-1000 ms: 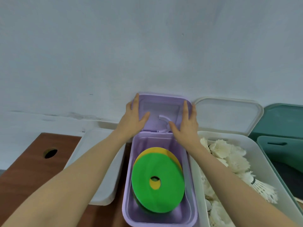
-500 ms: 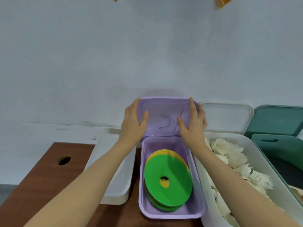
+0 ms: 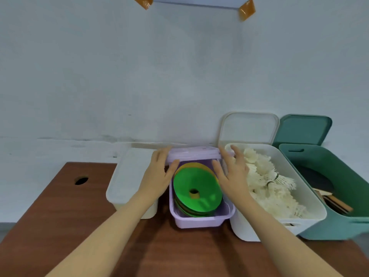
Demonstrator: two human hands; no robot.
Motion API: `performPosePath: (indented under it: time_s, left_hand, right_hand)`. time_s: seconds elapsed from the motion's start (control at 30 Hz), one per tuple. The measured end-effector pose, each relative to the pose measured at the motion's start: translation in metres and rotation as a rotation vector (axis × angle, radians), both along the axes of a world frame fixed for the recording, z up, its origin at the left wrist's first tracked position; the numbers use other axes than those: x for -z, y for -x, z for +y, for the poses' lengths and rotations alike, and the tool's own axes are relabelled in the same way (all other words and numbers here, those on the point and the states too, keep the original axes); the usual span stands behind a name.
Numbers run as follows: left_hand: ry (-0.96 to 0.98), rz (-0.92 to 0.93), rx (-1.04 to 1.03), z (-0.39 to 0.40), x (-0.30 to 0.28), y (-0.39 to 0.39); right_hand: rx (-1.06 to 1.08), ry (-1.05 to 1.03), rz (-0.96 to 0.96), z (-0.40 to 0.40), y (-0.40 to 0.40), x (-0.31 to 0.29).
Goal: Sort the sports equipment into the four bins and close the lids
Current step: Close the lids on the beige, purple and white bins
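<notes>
Brown desk (image 3: 60, 216) | I see left hand (image 3: 157, 174), right hand (image 3: 233, 176) pinching blurred purple lid (image 3: 194, 153) | discs (image 3: 199, 180) partly hidden beneath

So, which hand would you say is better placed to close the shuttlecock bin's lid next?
Right, probably: both hold the purple lid, but the right hand lies beside the white bin, its raised lid just behind.

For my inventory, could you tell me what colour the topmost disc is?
Green; the topmost disc shows in the head view.
</notes>
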State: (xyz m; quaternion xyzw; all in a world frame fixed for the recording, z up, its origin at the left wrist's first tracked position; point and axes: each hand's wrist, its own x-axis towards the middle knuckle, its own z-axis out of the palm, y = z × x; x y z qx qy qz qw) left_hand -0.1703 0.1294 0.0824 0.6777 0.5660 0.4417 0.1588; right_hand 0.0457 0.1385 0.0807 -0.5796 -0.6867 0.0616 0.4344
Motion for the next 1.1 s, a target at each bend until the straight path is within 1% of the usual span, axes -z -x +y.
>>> performPosePath:
  time_s: [0.13,0.3,0.47,0.53,0.67,0.77,0.9,1.03,1.1]
  left_hand:
    - [0.155,0.131,0.111,-0.023,0.038,0.000]
    - [0.239,0.189,0.141,-0.039,0.073,-0.003]
    - [0.257,0.439,0.155,-0.045,0.095,-0.012]
    - [0.245,0.548,0.185,-0.049,0.104,-0.014]
    - [0.160,0.612,0.154,-0.051,0.118,-0.014]
    - [0.146,0.675,0.148,-0.051,0.116,-0.018]
    - [0.139,0.704,0.138,-0.049,0.118,-0.019]
    - [0.126,0.713,0.133,-0.050,0.120,-0.013]
    - [0.091,0.763,0.123,-0.049,0.119,-0.011]
  right_hand:
    - [-0.035,0.067,-0.040,-0.029,-0.005,0.031]
    - [-0.012,0.094,-0.142,-0.053,-0.005,0.077]
    - [0.007,0.254,-0.225,-0.067,-0.012,0.119]
    - [-0.034,0.289,-0.235,-0.072,-0.016,0.129]
    - [-0.041,0.294,-0.231,-0.075,-0.020,0.131]
    - [-0.042,0.293,-0.287,-0.070,-0.020,0.128]
    - [-0.068,0.320,-0.410,-0.064,-0.024,0.132]
    - [-0.046,0.296,-0.423,-0.064,-0.019,0.137]
    - [-0.017,0.292,-0.423,-0.069,-0.014,0.141]
